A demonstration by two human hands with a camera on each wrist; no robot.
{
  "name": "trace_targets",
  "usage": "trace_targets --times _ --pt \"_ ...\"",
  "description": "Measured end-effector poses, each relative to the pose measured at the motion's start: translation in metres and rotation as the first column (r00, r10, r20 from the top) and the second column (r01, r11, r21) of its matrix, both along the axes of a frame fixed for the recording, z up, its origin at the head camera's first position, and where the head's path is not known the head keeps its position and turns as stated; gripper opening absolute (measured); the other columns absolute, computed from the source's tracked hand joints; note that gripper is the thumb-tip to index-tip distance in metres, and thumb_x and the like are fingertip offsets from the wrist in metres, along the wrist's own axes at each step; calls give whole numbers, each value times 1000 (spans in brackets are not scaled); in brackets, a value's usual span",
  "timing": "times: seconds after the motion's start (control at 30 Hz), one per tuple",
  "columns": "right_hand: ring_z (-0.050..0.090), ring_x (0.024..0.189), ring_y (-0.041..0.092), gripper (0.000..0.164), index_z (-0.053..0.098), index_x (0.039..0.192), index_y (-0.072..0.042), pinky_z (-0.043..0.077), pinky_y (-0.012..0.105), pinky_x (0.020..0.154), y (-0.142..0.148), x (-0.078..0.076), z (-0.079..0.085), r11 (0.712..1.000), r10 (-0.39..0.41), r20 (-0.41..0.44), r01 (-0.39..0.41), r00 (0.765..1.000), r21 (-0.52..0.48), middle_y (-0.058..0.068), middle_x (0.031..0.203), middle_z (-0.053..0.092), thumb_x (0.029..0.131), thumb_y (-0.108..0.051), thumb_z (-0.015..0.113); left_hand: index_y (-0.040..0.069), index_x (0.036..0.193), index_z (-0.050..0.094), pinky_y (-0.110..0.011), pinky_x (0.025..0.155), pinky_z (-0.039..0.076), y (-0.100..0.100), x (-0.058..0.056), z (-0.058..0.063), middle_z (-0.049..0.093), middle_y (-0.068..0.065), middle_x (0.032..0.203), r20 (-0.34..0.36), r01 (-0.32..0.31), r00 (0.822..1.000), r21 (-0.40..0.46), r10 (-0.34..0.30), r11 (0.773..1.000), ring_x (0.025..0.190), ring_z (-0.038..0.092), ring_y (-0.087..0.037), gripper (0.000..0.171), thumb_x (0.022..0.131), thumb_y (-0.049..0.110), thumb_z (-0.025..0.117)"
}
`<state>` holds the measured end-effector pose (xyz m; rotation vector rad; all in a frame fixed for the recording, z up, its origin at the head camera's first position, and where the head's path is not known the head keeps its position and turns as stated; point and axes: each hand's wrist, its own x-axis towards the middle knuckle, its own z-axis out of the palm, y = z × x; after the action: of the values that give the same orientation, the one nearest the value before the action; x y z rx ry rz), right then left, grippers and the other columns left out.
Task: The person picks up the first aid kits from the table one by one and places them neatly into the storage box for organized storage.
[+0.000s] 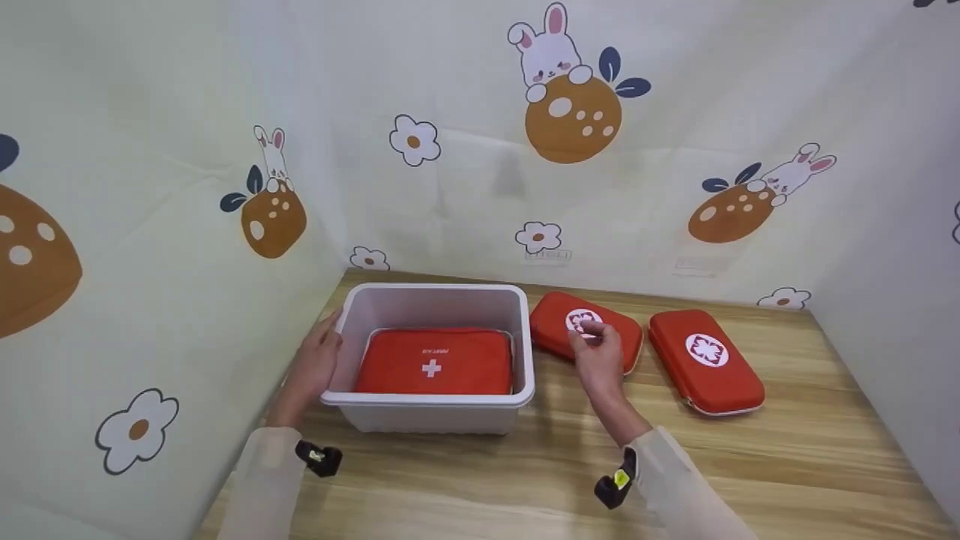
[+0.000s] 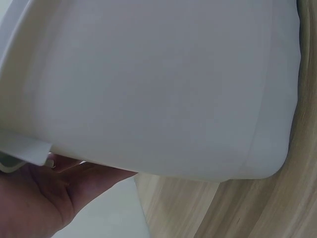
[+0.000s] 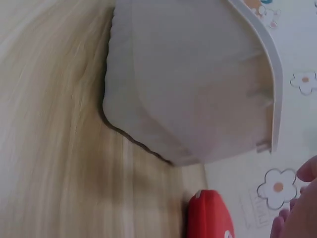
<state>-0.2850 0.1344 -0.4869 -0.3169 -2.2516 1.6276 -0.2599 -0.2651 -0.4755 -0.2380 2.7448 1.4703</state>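
Note:
A white plastic bin (image 1: pixel 427 416) stands on the wooden table, and a red first aid pouch (image 1: pixel 435 345) with a white cross lies inside it. My left hand (image 1: pixel 319 356) holds the bin's left rim; in the left wrist view that hand (image 2: pixel 59 191) is partly hidden by the bin wall. Over a red hard case (image 1: pixel 551 322) with a round white emblem hovers my right hand (image 1: pixel 600 360), thumb and fingers loosely bent and apart. It holds nothing in the right wrist view, where part of the hand (image 3: pixel 302 208) shows beside the red case (image 3: pixel 210 215).
A second red zippered case (image 1: pixel 720 382) lies farther right, tilted, with a similar emblem. Behind and at both sides, pale cloth (image 1: pixel 465 202) printed with rabbits and flowers walls in the table (image 1: pixel 480 487). Dark camera mounts sit on both wrists over light sleeves.

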Motion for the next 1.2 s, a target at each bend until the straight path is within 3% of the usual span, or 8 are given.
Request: trace_targets --times 0.23,0.43,0.67,0.87,1.03,1.2 --pt "42 131 41 56 49 133 6 35 52 114 30 -7 -20 992 -106 110 97 988 86 27 137 45 89 -19 73 24 162 15 -60 126 12 -1 1 0 19 -15 168 14 -7 1000 9 7 1000 156 14 -39 55 108 31 20" --pt "38 131 41 75 39 143 4 34 55 114 50 -9 -38 987 -109 227 78 968 141 29 144 37 88 -32 76 24 162 14 -59 126 11 -3 2 1 17 -13 169 25 -5 1000 13 4 1000 156 13 -37 55 108 32 19" --pt "36 127 43 85 35 146 6 35 56 112 63 -16 -54 982 -132 250 91 959 168 32 140 36 85 -37 77 24 163 13 -61 125 12 -2 3 2 14 -13 170 42 -9 999 -2 9 1000 157 10 -38 55 108 33 20" --pt "28 132 46 97 25 151 7 31 57 117 71 -23 -66 986 -86 284 40 955 162 35 142 31 85 -42 77 18 162 19 -57 127 12 -2 1 -1 19 -16 168 -11 -13 1000 -37 12 999 156 13 -38 55 108 29 21" --pt "24 137 47 103 18 152 9 28 58 120 75 -28 -69 990 -76 339 32 937 135 35 147 25 86 -47 74 23 162 15 -59 126 11 -1 -1 0 15 -13 169 19 -8 1000 -38 9 999 157 9 -37 56 108 35 20" --pt "28 137 48 107 16 152 12 27 58 121 77 -35 -64 989 -92 359 43 929 142 38 148 25 85 -52 72 20 162 17 -58 127 12 0 -1 0 17 -14 168 1 -5 1000 -33 5 999 157 11 -37 55 108 31 21"
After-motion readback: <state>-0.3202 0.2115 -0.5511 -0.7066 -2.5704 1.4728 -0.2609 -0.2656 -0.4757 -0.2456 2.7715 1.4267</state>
